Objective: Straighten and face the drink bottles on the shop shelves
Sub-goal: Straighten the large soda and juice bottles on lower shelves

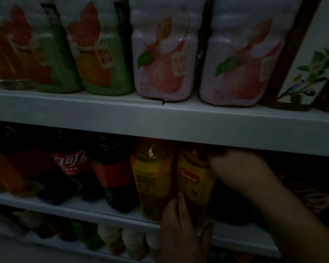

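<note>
A yellow-labelled tea bottle, likely full, heavy and slick, stands on the middle shelf between the left grip, curled round its base, and the right grip at its shoulder, closure lost in gloom.

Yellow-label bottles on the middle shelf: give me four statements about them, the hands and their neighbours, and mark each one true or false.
1. The left hand and right hand are both on the right yellow-label bottle. True.
2. That bottle stands on the top shelf. False: it is on the middle shelf, beside a second yellow-label bottle.
3. Two pink peach bottles stand on the top shelf. True.
4. The cola bottles stand to the right of the yellow-label pair. False: they are to its left.
</note>
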`<control>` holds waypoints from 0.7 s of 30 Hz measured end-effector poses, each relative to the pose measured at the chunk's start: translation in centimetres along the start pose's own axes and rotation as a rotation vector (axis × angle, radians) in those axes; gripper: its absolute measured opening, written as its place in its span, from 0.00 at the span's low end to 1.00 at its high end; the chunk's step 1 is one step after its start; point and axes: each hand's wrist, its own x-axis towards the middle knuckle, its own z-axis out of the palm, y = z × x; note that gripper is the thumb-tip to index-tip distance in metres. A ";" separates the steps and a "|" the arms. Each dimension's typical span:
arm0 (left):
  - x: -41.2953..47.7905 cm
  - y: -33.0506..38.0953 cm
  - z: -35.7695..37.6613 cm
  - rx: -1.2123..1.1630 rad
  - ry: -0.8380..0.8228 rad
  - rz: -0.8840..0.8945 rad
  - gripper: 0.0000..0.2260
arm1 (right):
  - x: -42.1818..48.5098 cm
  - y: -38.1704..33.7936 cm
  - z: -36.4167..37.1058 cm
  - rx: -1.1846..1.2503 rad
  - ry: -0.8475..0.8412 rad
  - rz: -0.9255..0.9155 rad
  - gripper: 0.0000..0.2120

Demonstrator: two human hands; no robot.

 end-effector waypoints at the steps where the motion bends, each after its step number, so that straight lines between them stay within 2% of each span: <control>1: -0.1 -0.2 0.4 -0.016 0.007 0.008 0.46 | -0.3 0.0 0.5 0.086 -0.025 0.079 0.20; 2: -0.4 -0.4 1.2 -0.018 0.029 0.027 0.44 | -0.6 -0.4 0.6 0.158 -0.111 0.090 0.18; 3: -0.6 -0.6 1.7 -0.017 0.041 0.046 0.42 | -0.7 -0.6 0.2 0.279 -0.118 0.070 0.16; 4: -0.7 -0.8 2.0 -0.026 0.042 0.070 0.41 | -0.7 -0.4 0.7 0.186 -0.005 -0.016 0.15; 5: -0.7 -0.9 2.1 -0.041 0.018 0.085 0.41 | -0.5 -0.4 0.7 0.174 0.049 -0.003 0.13; 6: -0.8 -1.2 2.4 -0.050 -0.003 0.092 0.42 | -0.4 -0.7 0.4 0.090 0.033 -0.005 0.11; 8: -0.8 -1.5 2.5 -0.075 -0.005 0.076 0.42 | -0.4 -1.3 0.0 -0.059 -0.070 0.065 0.14; 9: -1.0 -1.5 2.4 -0.088 0.002 0.082 0.40 | -0.2 -1.5 0.0 -0.059 -0.098 0.085 0.15; 10: -1.2 -1.5 2.6 -0.101 0.016 0.102 0.38 | 0.0 -1.8 -0.1 0.024 -0.113 0.144 0.15; 12: -1.6 -1.4 3.0 -0.115 0.032 0.127 0.33 | 0.0 -1.9 -0.2 0.377 -0.042 0.336 0.14; 15: -1.7 -1.3 3.1 -0.128 0.042 0.095 0.31 | -0.2 -2.1 0.5 0.647 0.176 0.552 0.12; 18: -1.9 -1.4 3.1 -0.119 0.063 0.115 0.31 | 0.0 -2.6 0.6 0.414 0.116 0.567 0.14; 21: -2.0 -1.6 2.8 -0.136 0.065 0.121 0.30 | 0.4 -2.5 0.6 0.336 0.069 0.424 0.14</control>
